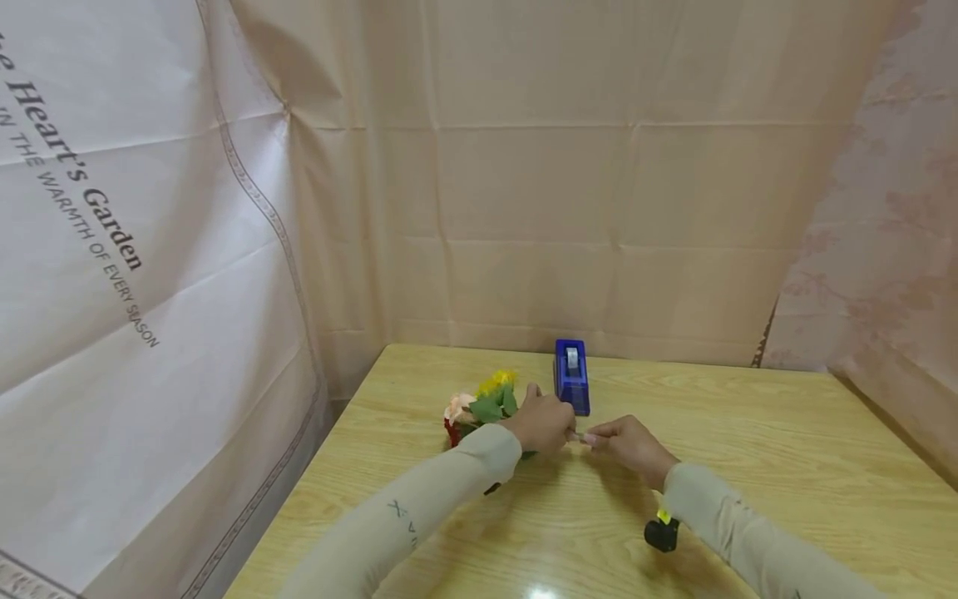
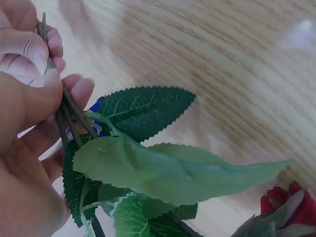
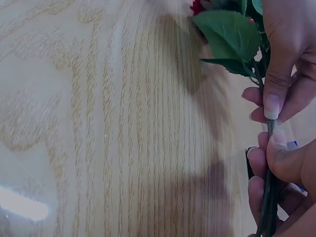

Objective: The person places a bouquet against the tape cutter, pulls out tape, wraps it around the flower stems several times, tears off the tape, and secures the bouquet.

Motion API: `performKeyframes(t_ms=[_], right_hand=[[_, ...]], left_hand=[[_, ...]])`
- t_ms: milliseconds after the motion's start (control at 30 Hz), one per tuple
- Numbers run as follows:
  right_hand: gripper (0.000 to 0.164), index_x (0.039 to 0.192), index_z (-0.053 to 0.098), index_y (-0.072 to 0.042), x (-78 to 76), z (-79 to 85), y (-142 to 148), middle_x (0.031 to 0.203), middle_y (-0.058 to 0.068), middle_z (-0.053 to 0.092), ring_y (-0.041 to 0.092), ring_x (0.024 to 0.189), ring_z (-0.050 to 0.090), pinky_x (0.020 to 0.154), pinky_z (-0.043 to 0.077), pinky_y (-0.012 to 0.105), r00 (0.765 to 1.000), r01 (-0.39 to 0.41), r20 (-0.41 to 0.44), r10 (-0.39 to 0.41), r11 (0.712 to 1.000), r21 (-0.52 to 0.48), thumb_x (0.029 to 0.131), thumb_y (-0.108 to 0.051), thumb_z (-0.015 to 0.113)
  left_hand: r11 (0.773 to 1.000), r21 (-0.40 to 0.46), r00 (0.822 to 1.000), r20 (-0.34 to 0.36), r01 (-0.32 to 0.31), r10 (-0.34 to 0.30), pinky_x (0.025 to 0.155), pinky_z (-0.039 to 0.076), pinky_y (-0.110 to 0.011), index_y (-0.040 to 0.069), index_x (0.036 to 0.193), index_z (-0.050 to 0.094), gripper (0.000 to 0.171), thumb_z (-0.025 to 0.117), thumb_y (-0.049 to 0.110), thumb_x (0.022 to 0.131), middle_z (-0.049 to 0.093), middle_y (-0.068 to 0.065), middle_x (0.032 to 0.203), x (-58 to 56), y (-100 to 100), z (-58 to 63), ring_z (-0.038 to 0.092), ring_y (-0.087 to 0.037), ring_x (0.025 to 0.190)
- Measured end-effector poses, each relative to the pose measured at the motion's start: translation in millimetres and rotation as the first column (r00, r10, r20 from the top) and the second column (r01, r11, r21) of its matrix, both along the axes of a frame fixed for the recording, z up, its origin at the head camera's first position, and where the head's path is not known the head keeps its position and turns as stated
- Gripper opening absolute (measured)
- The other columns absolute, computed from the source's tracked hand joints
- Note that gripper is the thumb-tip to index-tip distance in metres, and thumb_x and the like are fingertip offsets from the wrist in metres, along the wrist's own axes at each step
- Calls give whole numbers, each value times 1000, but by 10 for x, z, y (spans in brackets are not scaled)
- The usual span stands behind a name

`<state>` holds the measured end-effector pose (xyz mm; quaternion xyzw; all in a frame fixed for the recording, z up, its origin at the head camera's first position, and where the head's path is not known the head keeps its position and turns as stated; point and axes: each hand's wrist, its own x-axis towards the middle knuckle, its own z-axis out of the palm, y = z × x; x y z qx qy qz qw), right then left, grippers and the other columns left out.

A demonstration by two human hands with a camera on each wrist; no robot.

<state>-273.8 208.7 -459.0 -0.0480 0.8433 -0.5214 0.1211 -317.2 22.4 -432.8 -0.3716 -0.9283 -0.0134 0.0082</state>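
Observation:
A small bunch of artificial flowers lies to the left of centre in the head view, with a yellow flower (image 1: 497,383), a peach flower (image 1: 458,408) and a red flower (image 2: 299,213). Broad green leaves (image 2: 148,113) spread from the stems (image 2: 73,112). My left hand (image 1: 540,423) grips the bundled stems between thumb and fingers, just below the leaves. Close beside it, my right hand (image 1: 632,443) pinches the lower stem ends, thumb on top and fingers curled beneath. In the right wrist view, both thumbs press along the dark green stems (image 3: 269,197), nearly tip to tip.
A blue tape dispenser (image 1: 572,391) with a roll of tape stands just beyond the hands. Under the right sleeve is a small black device (image 1: 662,534) with a yellow mark. Beige cloth (image 1: 524,208) hangs behind the wooden table (image 1: 748,449), and printed cloth on the left.

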Motion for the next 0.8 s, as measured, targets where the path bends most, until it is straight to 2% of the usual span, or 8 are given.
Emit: performKeyframes(t_ms=[200, 367, 533, 633, 800], right_hand=[[30, 124, 69, 9, 7, 9, 3, 127, 25, 67, 41, 119, 63, 102, 45, 60, 1000, -7, -10, 8, 1000, 9, 102, -12, 63], [28, 120, 72, 7, 14, 21, -2, 123, 22, 70, 37, 116, 64, 100, 47, 58, 998, -51, -26, 52, 998, 42, 103, -12, 62], [26, 117, 74, 6, -3, 28, -2, 120, 19, 71, 32, 113, 65, 99, 49, 55, 996, -78, -42, 82, 993, 85, 104, -12, 60], [26, 116, 74, 5, -21, 20, -2, 118, 17, 72, 31, 113, 65, 98, 50, 53, 996, -69, -44, 74, 991, 111, 105, -12, 58], [29, 116, 74, 4, -19, 33, -12, 115, 17, 73, 36, 113, 66, 98, 50, 55, 998, -54, -25, 58, 989, 135, 107, -15, 54]], left_hand=[[999, -35, 990, -140, -11, 6, 79, 24, -36, 28, 87, 83, 11, 75, 31, 95, 70, 17, 76, 32, 27, -30, 50, -4, 66], [998, -65, 980, -200, -18, 5, 78, 23, -36, 30, 85, 82, 11, 76, 28, 94, 69, 17, 73, 55, 20, -76, 49, -6, 66], [994, -110, 960, -281, -18, -14, 76, 23, -37, 29, 83, 81, 10, 77, 30, 93, 68, 14, 73, 87, 17, -72, 49, -8, 70], [993, -120, 946, -324, -13, -27, 77, 24, -37, 29, 84, 81, 11, 78, 35, 92, 69, 14, 76, 93, 17, -86, 51, -9, 73], [992, -124, 934, -353, 13, -57, 81, 28, -38, 30, 87, 82, 13, 78, 41, 91, 71, 15, 79, 99, 7, -130, 54, -10, 77]])
